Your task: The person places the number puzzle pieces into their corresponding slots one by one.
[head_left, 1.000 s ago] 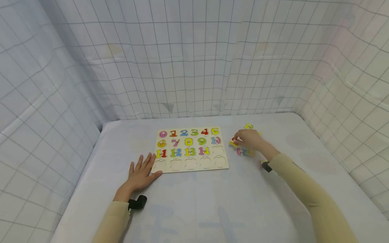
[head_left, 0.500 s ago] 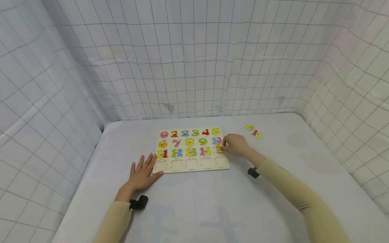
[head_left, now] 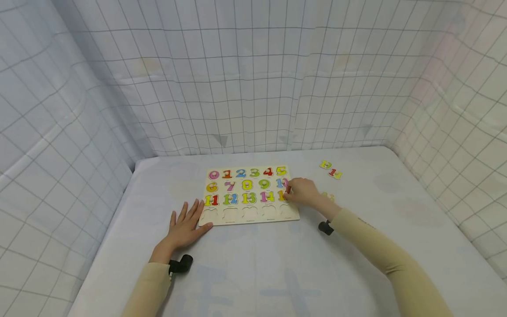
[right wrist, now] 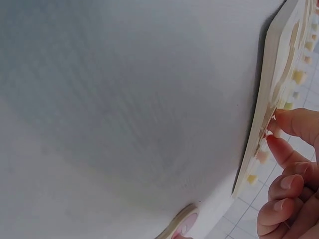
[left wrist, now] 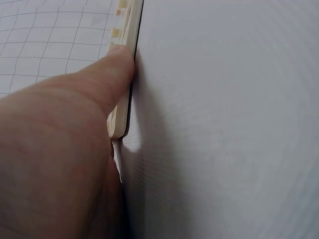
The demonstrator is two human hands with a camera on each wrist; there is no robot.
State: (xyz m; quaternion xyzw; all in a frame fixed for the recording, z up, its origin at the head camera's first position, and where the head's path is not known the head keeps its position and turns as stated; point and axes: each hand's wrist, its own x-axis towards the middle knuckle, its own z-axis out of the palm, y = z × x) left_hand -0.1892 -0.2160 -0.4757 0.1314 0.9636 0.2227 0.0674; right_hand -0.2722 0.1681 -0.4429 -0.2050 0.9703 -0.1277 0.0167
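Observation:
A wooden number puzzle board (head_left: 259,215) lies on the table, its upper rows filled with coloured knobbed numbers. My left hand (head_left: 184,228) rests with fingers spread at the board's lower left corner. In the left wrist view, the thumb (left wrist: 117,62) lies against the board's edge. At the right end of the third row, my right hand (head_left: 306,192) pinches a number puzzle piece (head_left: 281,195) with thumb and index finger. Its yellow-orange 1 shows, while the fingers hide most of the second digit. Shallow hollows line the bottom row.
Loose number pieces lie right of the board: a yellow-green one (head_left: 325,164), a red and yellow one (head_left: 335,174), and others partly hidden behind the right wrist. A pink piece (right wrist: 186,223) shows in the right wrist view. Gridded white curtains (head_left: 257,88) surround the table.
My right hand has picked up a piece from the loose pile, carried it left to the board and lowered it at the third row's right end. The left hand stays put.

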